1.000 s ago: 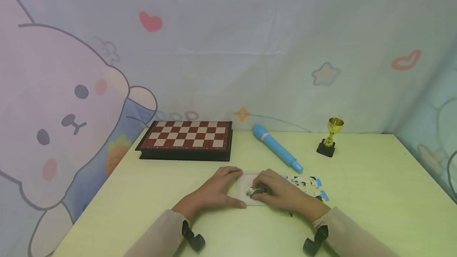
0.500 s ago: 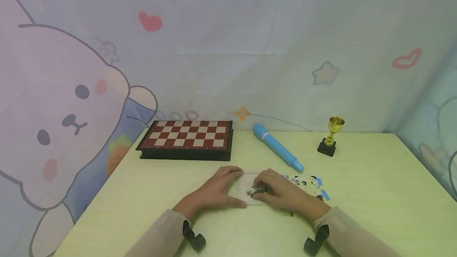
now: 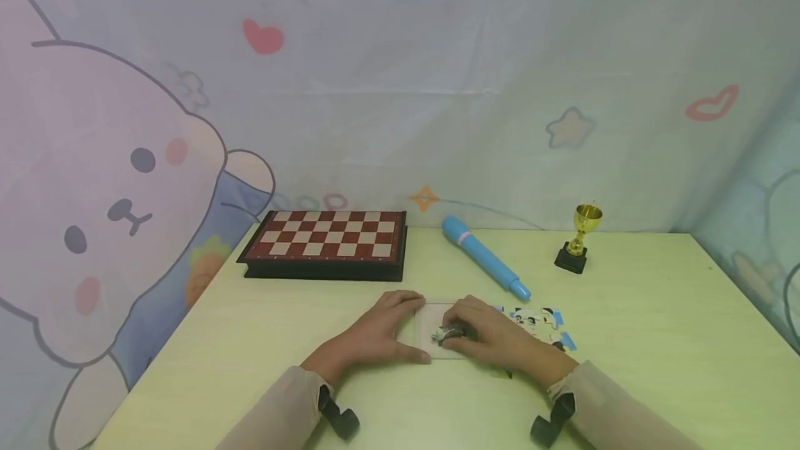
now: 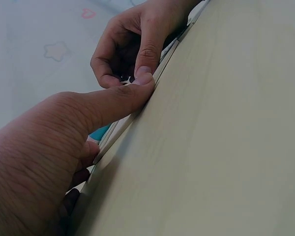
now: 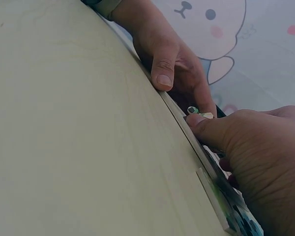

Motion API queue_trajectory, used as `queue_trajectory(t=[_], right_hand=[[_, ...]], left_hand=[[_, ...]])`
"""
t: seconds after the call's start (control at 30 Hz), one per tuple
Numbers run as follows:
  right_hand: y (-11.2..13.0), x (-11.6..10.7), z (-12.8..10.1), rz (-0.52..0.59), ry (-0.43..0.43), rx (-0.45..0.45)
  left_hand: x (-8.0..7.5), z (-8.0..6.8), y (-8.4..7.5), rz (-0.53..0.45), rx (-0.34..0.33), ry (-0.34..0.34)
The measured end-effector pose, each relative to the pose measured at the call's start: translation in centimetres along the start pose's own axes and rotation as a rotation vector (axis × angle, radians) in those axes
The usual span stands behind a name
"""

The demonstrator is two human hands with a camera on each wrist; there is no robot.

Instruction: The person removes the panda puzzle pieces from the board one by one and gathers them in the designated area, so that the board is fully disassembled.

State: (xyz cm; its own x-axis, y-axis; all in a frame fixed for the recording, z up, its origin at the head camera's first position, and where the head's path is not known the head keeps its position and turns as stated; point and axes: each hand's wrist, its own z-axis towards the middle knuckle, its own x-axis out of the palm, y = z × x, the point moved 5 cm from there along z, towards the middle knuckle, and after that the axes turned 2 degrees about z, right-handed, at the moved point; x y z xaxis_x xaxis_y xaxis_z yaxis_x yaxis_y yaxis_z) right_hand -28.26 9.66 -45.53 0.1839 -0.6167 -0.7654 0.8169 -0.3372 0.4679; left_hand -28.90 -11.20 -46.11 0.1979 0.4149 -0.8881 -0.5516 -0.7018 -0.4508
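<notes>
In the head view a flat whitish puzzle tray (image 3: 428, 314) lies on the table between the two hands. My left hand (image 3: 378, 332) grips its left side, thumb at the near corner and fingertips at the far one. The left wrist view shows that thumb (image 4: 130, 96) along the tray's near edge. My right hand (image 3: 490, 335) pinches a small green, white and dark puzzle piece (image 3: 442, 334) low over the tray, and its fingers hide part of the piece. The right wrist view has the same piece (image 5: 201, 114) poking out past the right thumb (image 5: 209, 129).
Several blue, white and black puzzle pieces (image 3: 534, 319) lie right of the tray, partly behind the right hand. Farther back are a chessboard box (image 3: 331, 242), a blue microphone-shaped stick (image 3: 487, 259) and a gold trophy cup (image 3: 581, 231) on a black base. A printed curtain (image 3: 425, 89) hangs behind the table.
</notes>
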Motion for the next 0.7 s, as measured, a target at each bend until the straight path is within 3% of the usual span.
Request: queue_trajectory(t=[0.33, 0.7], right_hand=[[-0.1, 0.06, -0.1, 0.021, -0.003, -0.007], [0.71, -0.33, 0.03, 0.061, -0.048, -0.1]], left_hand=[[-0.19, -0.07, -0.23, -0.019, 0.001, -0.002], [-0.01, -0.04, -0.02, 0.001, 0.008, 0.003]])
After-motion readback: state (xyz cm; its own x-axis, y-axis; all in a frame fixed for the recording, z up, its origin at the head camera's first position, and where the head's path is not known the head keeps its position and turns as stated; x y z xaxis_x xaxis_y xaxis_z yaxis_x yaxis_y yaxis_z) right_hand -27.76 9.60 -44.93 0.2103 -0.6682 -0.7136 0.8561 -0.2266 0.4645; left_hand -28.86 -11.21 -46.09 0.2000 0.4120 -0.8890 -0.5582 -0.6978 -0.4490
